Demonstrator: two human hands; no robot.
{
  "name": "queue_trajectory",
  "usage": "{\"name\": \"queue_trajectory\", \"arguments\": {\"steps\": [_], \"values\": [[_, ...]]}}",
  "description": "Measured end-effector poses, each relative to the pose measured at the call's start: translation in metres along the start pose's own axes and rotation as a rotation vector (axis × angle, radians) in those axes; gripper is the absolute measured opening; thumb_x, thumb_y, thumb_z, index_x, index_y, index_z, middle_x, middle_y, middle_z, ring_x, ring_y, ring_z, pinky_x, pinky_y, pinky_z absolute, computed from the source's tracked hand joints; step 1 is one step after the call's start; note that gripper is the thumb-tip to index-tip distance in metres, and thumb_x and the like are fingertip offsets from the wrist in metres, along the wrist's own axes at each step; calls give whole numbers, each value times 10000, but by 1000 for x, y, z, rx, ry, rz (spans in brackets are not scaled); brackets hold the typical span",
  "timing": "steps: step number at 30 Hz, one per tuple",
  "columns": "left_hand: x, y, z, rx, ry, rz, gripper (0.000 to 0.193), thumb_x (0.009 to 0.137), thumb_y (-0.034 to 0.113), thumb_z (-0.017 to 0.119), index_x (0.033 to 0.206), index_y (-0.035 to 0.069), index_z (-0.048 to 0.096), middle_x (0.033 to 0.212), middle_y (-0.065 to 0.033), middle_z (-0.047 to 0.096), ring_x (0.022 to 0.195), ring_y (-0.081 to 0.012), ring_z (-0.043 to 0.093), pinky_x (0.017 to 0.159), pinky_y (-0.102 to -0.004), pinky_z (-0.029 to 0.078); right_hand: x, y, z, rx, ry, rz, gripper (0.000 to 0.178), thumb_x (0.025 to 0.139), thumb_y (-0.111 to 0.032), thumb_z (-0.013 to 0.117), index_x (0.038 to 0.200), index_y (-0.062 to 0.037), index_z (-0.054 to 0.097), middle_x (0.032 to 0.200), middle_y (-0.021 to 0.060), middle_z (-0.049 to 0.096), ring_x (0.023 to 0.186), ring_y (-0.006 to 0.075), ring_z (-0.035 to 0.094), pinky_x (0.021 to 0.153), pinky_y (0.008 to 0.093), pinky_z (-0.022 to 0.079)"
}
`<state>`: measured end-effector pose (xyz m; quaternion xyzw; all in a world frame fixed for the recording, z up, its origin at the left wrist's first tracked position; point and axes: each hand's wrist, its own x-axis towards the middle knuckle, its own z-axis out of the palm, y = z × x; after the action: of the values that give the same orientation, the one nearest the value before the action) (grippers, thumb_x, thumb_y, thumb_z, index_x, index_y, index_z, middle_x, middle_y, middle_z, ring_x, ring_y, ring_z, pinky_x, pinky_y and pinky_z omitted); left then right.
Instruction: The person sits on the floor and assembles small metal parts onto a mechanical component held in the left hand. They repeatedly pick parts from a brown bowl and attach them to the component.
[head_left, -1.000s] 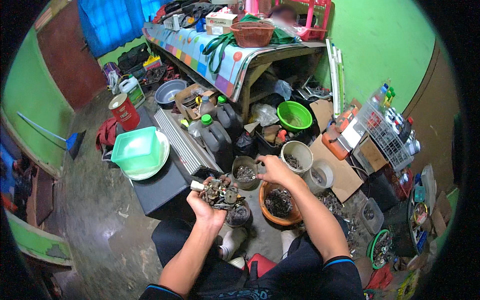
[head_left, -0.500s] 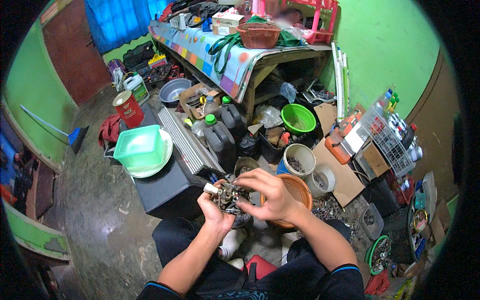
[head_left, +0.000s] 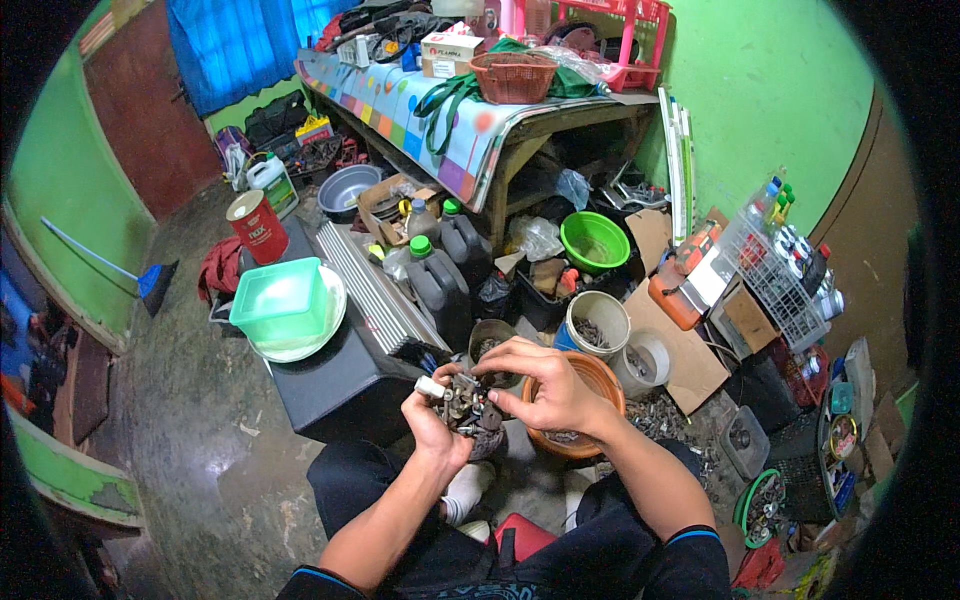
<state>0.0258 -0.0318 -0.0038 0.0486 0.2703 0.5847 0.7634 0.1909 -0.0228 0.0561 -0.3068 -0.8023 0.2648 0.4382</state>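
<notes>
Rm has green walls (head_left: 790, 100); reddish-brown door (head_left: 145, 125) at upper L, w/ blue curtain (head_left: 215, 65) just R of it. Wooden table (head_left: 518, 165) w/ multicolored dotted tablecloth (head_left: 385, 97) stands at back. Grey concrete floor (head_left: 200, 400) is stained, w/ pale light reflection (head_left: 218, 465) at L.

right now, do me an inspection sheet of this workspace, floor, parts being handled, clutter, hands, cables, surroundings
Surface: stained gray floor; scattered metal bits right of the orange-brown basin.
Parts handled: pile of small metal parts, mixed shapes, one white piece on its left edge.
Clutter: dark gray jerrycans with green caps, green basin, white-rimmed bucket, orange case.
Hands: left hand cups the pile; right hand has its fingers at the pile, any grip unclear.
Cables: none identifiable for certain.
Surroundings: green wall, blue curtain, table with a dotted cloth.
</notes>
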Motion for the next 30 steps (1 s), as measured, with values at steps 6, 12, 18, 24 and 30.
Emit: {"name": "queue_trajectory", "arguments": {"steps": [6, 12, 18, 24, 30], "values": [[-3, -3, 2, 18, -39, -85, 310, 808, 274, 394, 941, 84, 599, 868, -96, 629, 760, -236, 624, 686, -361, 528, -2, 10, 0, -73, -39, -47, 219, 731, -42, 706, 944, 7, 678, 873, 135, 656, 814, 303, 594, 727, 376, 478], [-1, -5, -4, -13, -59, -164, 322, 810, 289, 385, 947, 67, 573, 955, -179, 640, 878, -319, 637, 796, -480, 535, 6, 8, -12, -57, 170, 129, 154, 768, -31, 691, 910, 28, 680, 804, 140, 649, 732, 271, 601, 689, 341, 476], [3, -1, 0, -53, -54, -112, 318, 785, 286, 395, 917, 56, 571, 973, -230, 637, 926, -379, 625, 860, -556, 504, -17, 72, -22, -359, -91, 435, 257, 757, -200, 674, 933, -14, 699, 928, 206, 673, 838, 350, 660, 774, 441, 515], [9, 15, 2, -100, 45, 18, 291, 767, 298, 350, 799, 81, 542, 931, -208, 621, 905, -372, 606, 842, -566, 499, -30, 107, 4, -637, -665, 664, 234, 712, -140, 665, 856, 44, 678, 893, 293, 650, 865, 410, 657, 779, 476, 535], [7, 15, 3, -125, 64, 5, 286, 767, 274, 362, 824, 67, 551, 942, -204, 616, 905, -361, 608, 844, -565, 498, -10, 93, -8, -697, -155, 549, 215, 728, -140, 652, 899, -13, 684, 875, 218, 669, 827, 386, 657, 739, 480, 529]]}}
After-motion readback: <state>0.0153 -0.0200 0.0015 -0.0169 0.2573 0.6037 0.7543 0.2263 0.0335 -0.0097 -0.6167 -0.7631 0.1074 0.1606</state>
